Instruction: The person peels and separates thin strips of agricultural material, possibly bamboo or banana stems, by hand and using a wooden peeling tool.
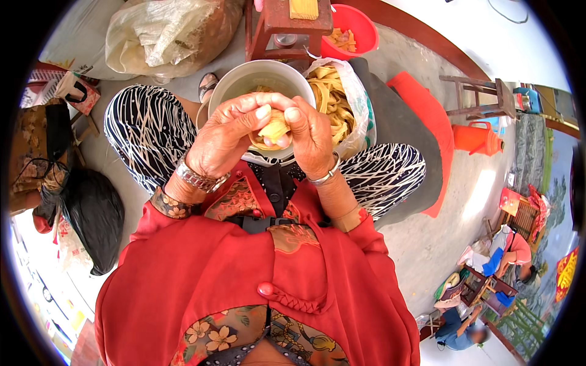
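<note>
My left hand [238, 130], with a metal watch [198, 177] at the wrist, curls around a small yellow bundle [275, 127] of folded, leaf-like strip. From the other side my right hand [310, 137], wearing a metal bangle [328, 171], grips the same bundle; both thumbs meet near its top. The covered part of the bundle cannot be seen. Beneath the hands stands a pale bucket [219, 94] with some yellow-brown material inside, partly hidden. Against its right side rests a white plastic bag [359, 96] full of long yellow strips [336, 121].
Ahead is a red-brown wooden stool [279, 23] holding a yellow block [304, 9]. Behind it sits a red basin [366, 27] with yellow pieces. A large sack [169, 41] lies front left, a black bag [94, 219] left. An orange jug [476, 138] and two people are right.
</note>
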`<state>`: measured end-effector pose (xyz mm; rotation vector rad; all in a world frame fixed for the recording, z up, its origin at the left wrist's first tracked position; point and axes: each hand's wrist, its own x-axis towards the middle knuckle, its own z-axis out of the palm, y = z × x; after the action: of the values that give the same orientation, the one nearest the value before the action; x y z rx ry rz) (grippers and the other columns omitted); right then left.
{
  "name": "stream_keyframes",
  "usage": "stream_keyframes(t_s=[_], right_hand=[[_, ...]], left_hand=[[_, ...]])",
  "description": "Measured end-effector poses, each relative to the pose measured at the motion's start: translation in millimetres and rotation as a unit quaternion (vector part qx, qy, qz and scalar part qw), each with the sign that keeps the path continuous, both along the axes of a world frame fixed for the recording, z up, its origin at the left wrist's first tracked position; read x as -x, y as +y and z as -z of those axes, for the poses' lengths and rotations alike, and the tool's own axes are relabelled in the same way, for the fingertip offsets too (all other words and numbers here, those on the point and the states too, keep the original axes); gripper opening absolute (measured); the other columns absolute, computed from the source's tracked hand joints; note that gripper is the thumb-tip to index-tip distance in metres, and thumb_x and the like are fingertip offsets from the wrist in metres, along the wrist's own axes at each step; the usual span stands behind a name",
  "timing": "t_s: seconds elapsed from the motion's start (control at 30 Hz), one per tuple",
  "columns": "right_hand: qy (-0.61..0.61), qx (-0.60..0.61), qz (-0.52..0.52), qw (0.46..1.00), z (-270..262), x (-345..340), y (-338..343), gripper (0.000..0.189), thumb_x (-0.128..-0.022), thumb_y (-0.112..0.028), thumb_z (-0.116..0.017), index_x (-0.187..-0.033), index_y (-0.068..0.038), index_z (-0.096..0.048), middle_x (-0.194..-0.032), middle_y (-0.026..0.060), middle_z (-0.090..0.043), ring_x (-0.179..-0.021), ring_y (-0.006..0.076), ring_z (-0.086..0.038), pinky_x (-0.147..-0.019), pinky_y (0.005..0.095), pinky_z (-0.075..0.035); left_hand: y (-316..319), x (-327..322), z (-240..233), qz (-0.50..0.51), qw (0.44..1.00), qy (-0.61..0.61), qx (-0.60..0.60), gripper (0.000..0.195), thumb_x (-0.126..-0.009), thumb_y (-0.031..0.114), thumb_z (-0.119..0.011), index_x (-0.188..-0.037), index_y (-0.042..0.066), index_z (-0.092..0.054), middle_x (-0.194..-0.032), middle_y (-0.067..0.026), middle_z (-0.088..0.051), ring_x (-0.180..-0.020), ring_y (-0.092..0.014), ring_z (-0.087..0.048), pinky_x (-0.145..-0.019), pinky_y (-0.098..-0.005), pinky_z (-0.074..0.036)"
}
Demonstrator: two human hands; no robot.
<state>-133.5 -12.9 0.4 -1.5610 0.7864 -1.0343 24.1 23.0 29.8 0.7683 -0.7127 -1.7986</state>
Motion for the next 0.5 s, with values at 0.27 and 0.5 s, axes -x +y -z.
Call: stream_keyframes(t_s=[0.27, 0.5], right_hand=[[-0.214, -0.323, -0.03, 0.922, 11, -4, 10, 0.041, -0.099, -0.039, -0.043, -0.091, -0.002, -0.059, -0.075, -0.002, -0.053, -0.061, 0.0033, -0.047, -0.05, 0.0177, -0.037], [-0.174, -0.329, -0.006, 0.928, 31, -2, 8, 0.038, -0.1, -0.038, -0.042, -0.096, -0.003, -0.058, -0.077, -0.0012, -0.055, -0.063, 0.0025, -0.049, -0.051, 0.0161, -0.038]], left_hand=[[-1, 9, 36, -0.09, 0.923, -0.322, 0.189, 0.023, -0.094, 0.006, -0.049, -0.113, 0.002, -0.061, -0.115, -0.0101, -0.056, -0.105, -0.02, -0.052, -0.092, -0.0281, -0.042], [-4, 22, 24, -0.08, 0.869, -0.433, 0.225, 0.033, -0.096, 0.021, -0.05, -0.121, 0.0, -0.056, -0.112, -0.0156, -0.054, -0.101, -0.023, -0.053, -0.088, -0.0301, -0.043]])
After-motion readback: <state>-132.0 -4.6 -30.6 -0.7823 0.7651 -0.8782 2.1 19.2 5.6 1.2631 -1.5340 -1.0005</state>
